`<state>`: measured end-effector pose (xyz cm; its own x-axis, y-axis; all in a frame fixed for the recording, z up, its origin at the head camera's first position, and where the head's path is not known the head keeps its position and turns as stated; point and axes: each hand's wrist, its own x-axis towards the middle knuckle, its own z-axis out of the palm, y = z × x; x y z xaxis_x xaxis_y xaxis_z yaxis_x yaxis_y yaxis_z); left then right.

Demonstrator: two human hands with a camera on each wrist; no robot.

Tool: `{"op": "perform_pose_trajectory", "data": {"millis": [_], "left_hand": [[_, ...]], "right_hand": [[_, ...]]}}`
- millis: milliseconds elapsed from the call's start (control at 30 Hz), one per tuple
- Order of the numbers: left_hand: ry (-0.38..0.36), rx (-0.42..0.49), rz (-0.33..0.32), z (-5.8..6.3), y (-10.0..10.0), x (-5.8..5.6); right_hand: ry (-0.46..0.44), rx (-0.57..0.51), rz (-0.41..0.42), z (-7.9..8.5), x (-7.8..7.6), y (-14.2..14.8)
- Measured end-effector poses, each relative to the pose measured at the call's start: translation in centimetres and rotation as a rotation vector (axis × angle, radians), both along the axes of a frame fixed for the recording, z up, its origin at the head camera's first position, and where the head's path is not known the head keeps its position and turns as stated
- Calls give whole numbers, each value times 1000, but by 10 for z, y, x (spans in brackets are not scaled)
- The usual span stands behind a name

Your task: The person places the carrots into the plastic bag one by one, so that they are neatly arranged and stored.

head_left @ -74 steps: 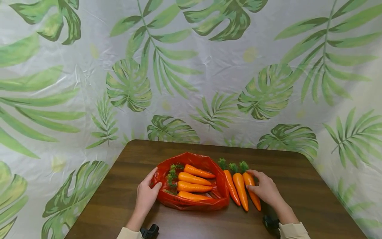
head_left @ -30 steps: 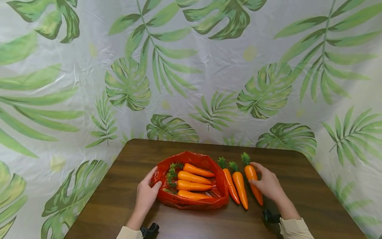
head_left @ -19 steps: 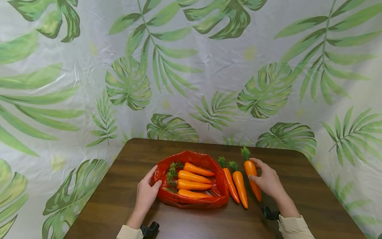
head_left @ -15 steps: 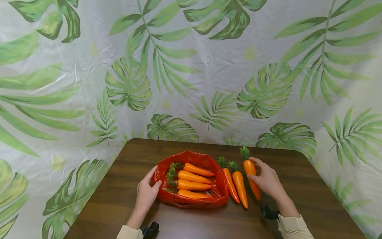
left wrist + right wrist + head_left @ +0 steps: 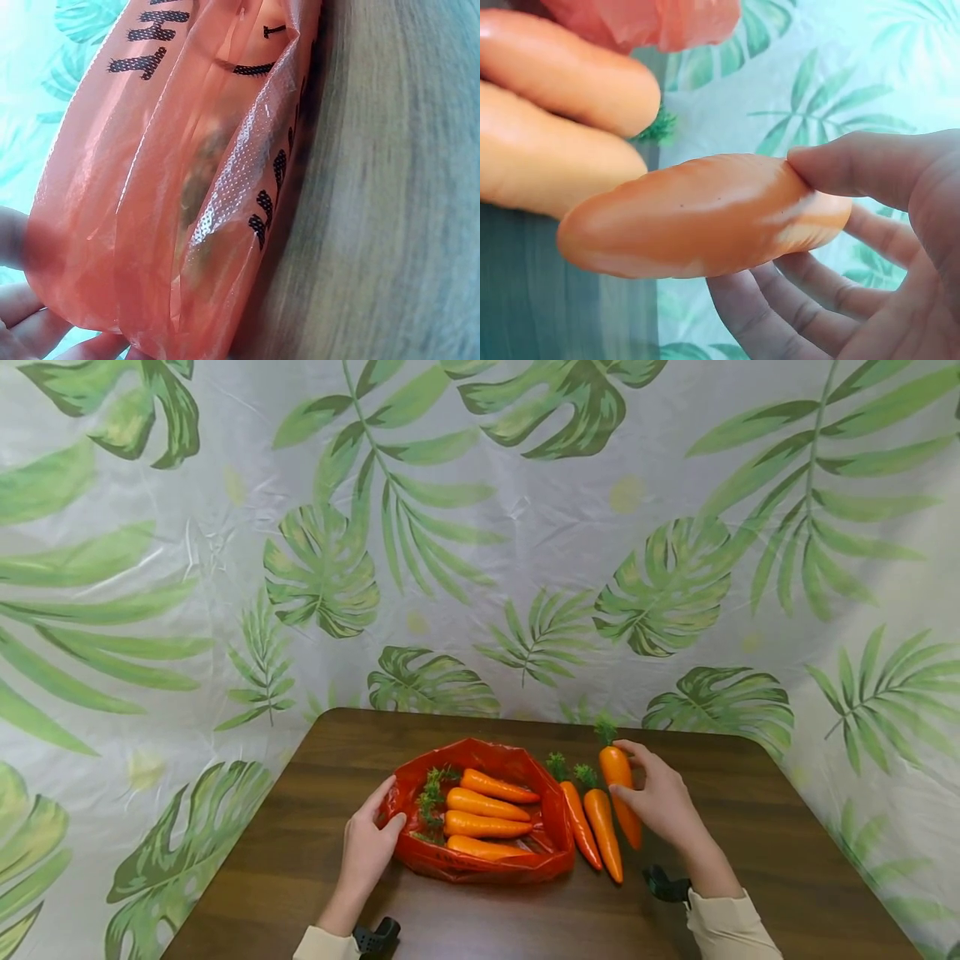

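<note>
My left hand (image 5: pixel 367 847) grips the left rim of a red plastic bag (image 5: pixel 558 827), thumb on the inner side. In the left wrist view, fingers (image 5: pixel 45 330) lie against the bag's translucent side (image 5: pixel 82 225), which has black print. Several orange carrots (image 5: pixel 487 827) with green tops lie in the open bag. My right hand (image 5: pixel 660 797) pinches one carrot (image 5: pixel 617 770) between thumb and fingers, held up off the table. The right wrist view shows that carrot (image 5: pixel 682 217) tilted, thumb above and fingers below.
Two more carrots (image 5: pixel 602 822) lie side by side on the table, just right of the bag. The dark wooden table (image 5: pixel 480 918) has a back edge close to a leaf-patterned curtain (image 5: pixel 465 543). Black wrist cameras (image 5: pixel 378 937) sit on both wrists.
My right hand has taken the rightmost carrot, moved it away from the other two, lifted it and now carries it leftward. The left hand has stayed on the bag.
</note>
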<state>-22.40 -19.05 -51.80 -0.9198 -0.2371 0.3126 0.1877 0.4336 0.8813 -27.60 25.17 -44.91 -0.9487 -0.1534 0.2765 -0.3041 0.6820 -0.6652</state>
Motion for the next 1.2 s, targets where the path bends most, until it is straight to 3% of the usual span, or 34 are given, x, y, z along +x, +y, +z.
{"op": "perform_pose_trajectory", "data": {"millis": [500,1200], "left_hand": [[3,6,-14,1,-1,0],[14,11,-23,2,0,1]], "right_hand": [[13,-26,23,18,4,-24],[52,-60,135,38,6,-75]]}}
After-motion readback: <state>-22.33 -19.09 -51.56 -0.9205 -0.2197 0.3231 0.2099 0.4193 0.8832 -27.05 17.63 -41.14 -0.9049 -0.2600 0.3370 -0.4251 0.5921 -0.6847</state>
